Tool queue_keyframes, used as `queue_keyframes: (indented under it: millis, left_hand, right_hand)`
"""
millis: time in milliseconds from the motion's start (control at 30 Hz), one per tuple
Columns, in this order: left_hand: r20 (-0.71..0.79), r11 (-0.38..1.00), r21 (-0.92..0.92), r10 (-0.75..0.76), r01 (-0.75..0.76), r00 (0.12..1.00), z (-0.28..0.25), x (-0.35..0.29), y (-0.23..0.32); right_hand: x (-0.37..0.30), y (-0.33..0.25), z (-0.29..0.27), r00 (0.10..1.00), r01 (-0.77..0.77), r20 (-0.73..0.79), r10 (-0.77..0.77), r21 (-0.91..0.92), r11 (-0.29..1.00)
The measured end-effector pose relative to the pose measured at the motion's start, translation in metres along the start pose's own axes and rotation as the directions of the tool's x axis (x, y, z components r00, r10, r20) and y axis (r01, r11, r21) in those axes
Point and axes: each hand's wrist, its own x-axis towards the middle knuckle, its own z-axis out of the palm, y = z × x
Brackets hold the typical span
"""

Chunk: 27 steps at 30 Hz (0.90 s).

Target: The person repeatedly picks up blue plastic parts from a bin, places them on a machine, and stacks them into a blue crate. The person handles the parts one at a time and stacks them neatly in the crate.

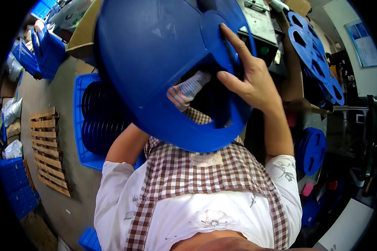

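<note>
A large, round, dark-blue plastic disc with cut-out openings (157, 62) is held up in front of the chest, over the brown-and-white checked cloth apron (197, 180), with its broad face turned toward the head. A handling step seems to be in hand, the disc being supported and steadied by 2 hands; for the next move, a balanced hold on both sides would probably be called for, since so wide a piece could tip. The disc lies directly under the right hand (255, 79), whose thumb and index finger are spread apart at its raised hub; whether it is clamped there cannot be told. The left hand (192, 85), covered by a grey knit glove with orange stripes (179, 97), is seen through 1 opening, behind the disc; its fingertips are hidden, so its grip cannot be told either. To the left, black ribbed discs (107, 104) are held in a bright-blue plastic crate (78, 125), with a slatted wooden pallet (50, 146) beyond. To the right, blue plastic flanges with round holes (308, 46) are piled.
</note>
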Motion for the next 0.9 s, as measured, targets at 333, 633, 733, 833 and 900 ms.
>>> queue_keyframes:
  millis: [333, 633, 733, 833, 900]
  left_hand:
    - [0.428, 0.99, 0.055, 0.091, -0.126, 0.899, -0.033, 0.16, 0.05]
    - [0.646, 0.528, 0.605, 0.112, -0.596, 0.755, -0.075, 0.233, 0.012]
    - [0.574, -0.335, 0.771, -0.002, -0.541, 0.819, -0.061, 0.224, 0.02]
    - [0.548, -0.924, -0.147, -0.373, -0.353, 0.748, -0.036, 0.204, 0.035]
    - [0.536, -0.903, -0.285, -0.428, -0.321, 0.728, -0.026, 0.189, 0.042]
  right_hand:
    - [0.127, 0.093, -0.104, 0.956, -0.142, 0.136, 0.258, -0.554, 0.82]
    - [0.184, 0.17, -0.109, 0.933, -0.232, 0.085, 0.351, -0.603, 0.763]
    - [0.199, 0.183, -0.097, 0.942, -0.169, 0.134, 0.308, -0.605, 0.778]
    - [0.187, 0.17, -0.1, 0.933, -0.171, 0.159, 0.323, -0.594, 0.786]
    - [0.182, 0.146, -0.1, 0.915, -0.226, 0.116, 0.387, -0.648, 0.727]
